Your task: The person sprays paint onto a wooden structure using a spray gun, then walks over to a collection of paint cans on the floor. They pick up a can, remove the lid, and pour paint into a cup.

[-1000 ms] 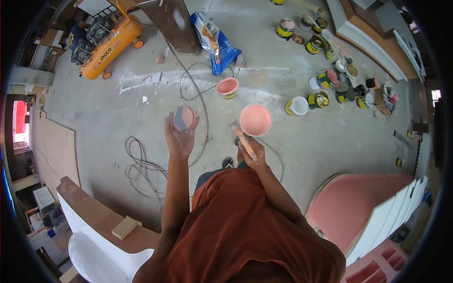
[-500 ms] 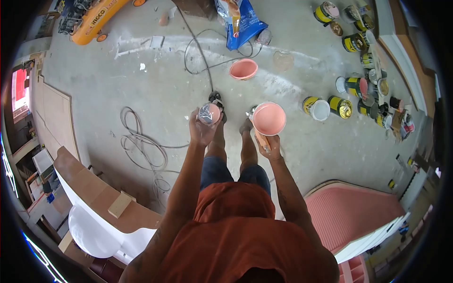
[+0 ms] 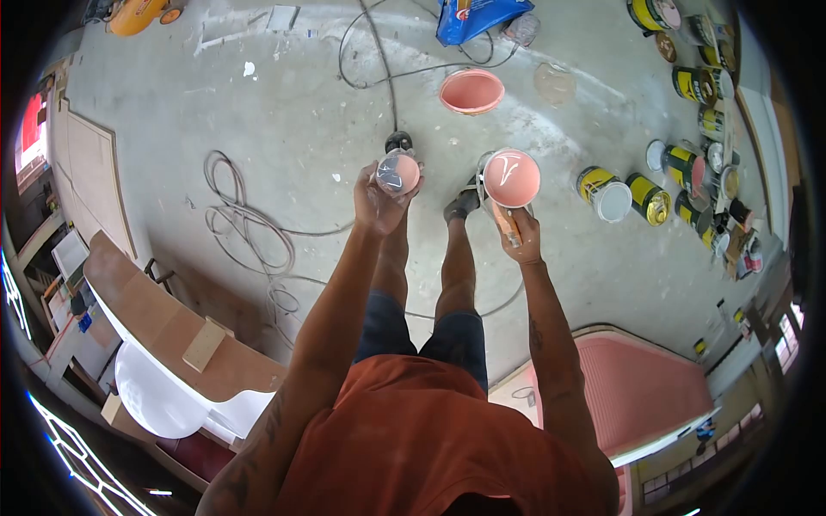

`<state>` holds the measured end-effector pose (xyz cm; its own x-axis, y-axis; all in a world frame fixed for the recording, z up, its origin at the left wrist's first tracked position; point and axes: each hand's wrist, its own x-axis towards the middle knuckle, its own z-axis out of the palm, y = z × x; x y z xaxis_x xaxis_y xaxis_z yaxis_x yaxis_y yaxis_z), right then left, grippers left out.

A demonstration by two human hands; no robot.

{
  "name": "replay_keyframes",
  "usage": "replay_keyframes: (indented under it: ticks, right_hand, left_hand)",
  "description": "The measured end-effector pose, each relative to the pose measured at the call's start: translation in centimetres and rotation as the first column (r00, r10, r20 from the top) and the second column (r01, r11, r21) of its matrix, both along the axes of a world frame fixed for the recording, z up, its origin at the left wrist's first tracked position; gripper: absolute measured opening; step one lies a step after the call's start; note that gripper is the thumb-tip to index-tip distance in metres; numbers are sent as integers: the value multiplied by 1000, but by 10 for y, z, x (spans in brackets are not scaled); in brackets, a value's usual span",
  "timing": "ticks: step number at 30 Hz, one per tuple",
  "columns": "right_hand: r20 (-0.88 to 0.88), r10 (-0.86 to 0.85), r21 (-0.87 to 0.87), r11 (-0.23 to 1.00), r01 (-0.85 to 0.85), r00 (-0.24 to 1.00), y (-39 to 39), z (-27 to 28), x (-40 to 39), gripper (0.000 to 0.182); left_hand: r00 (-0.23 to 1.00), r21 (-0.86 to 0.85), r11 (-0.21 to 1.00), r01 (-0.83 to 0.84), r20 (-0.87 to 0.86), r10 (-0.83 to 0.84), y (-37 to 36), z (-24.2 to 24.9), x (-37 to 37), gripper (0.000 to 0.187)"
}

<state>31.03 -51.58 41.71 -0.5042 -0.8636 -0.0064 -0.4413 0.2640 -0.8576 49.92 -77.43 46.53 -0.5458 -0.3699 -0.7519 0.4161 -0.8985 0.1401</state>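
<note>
My left hand (image 3: 387, 199) is wrapped around a small transparent cup (image 3: 398, 174) that shows pink inside and reflects light. My right hand (image 3: 521, 238) grips the orange handle of what looks like a spray gun (image 3: 508, 225). On top of it sits a round cup (image 3: 514, 178) full of glossy pink paint. The gun's nozzle and trigger are hidden beneath that cup. Both hands are held out in front of me at about the same height, apart from each other.
A pink-coated bucket (image 3: 471, 91) stands on the floor ahead. Several paint cans (image 3: 613, 199) line the right side. A hose (image 3: 249, 232) lies coiled at left, with a cable (image 3: 379, 52) ahead. Behind are a white moulded piece (image 3: 159, 387) and a pink ribbed panel (image 3: 637, 387).
The view has shifted, so the bucket and cans appear further right. My feet have stepped further apart. Both hands keep hold of their things, and my right hand is slightly further out.
</note>
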Motion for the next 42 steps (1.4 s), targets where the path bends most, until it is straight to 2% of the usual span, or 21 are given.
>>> replay_keyframes:
  ticks: [6, 10, 12, 16, 25, 31, 33, 35, 37, 38, 40, 41, 42]
  right_hand:
    - [42, -4, 100, 995, -1, 999, -2, -34, -18, 43]
    - [58, 3, 132, 991, -11, 998, 1, -64, -31, 44]
    - [69, -11, 217, 976, -5, 998, -1, -76, -36, 45]
    - [32, 5, 260, 965, -13, 999, -2, -99, -47, 44]
    - [40, 70, 278, 957, -78, 997, -24, -144, -77, 36]
    - [-15, 124, 442, 891, -105, 992, -43, -181, -91, 21]
    - [-50, 170, 604, 790, -106, 984, -50, -186, -98, 18]
    - [-73, 197, 635, 765, -107, 978, -58, -186, -102, 19]
    - [-92, 262, 744, 660, -109, 961, -68, -176, -108, 17]
    - [-94, 268, 744, 659, -111, 959, -75, -171, -111, 17]
    - [-47, 293, 864, 491, -108, 955, -92, -153, -112, 22]
    - [-49, 300, 866, 488, -109, 953, -101, -144, -112, 22]
    - [-19, 286, 904, 414, -105, 958, -110, -139, -112, 24]
  left_hand:
    - [999, 42, 999, -34, 6, 34, 5, -17, -10, 50]
    - [999, 10, 1000, 0, 39, 0, 15, -36, -9, 50]
    - [998, 17, 1000, -3, 64, 2, 23, -48, -5, 50]
    - [994, 8, 1000, -10, 106, 9, 42, -65, 9, 51]
    - [986, 15, 1000, -25, 167, 23, 53, -79, 32, 51]
    - [979, 24, 997, -71, 193, 65, 58, -87, 45, 52]
    - [977, 28, 996, -87, 198, 80, 60, -86, 50, 52]
    - [978, 12, 997, -72, 195, 69, 63, -84, 53, 53]
    - [979, 17, 997, -75, 192, 70, 68, -87, 61, 54]
    - [980, 19, 997, -73, 187, 68, 70, -88, 64, 54]
    - [973, 34, 995, -96, 212, 87, 71, -81, 60, 52]
    - [967, 46, 993, -111, 237, 97, 71, -76, 57, 51]
    - [966, 48, 992, -120, 235, 105, 73, -75, 58, 51]
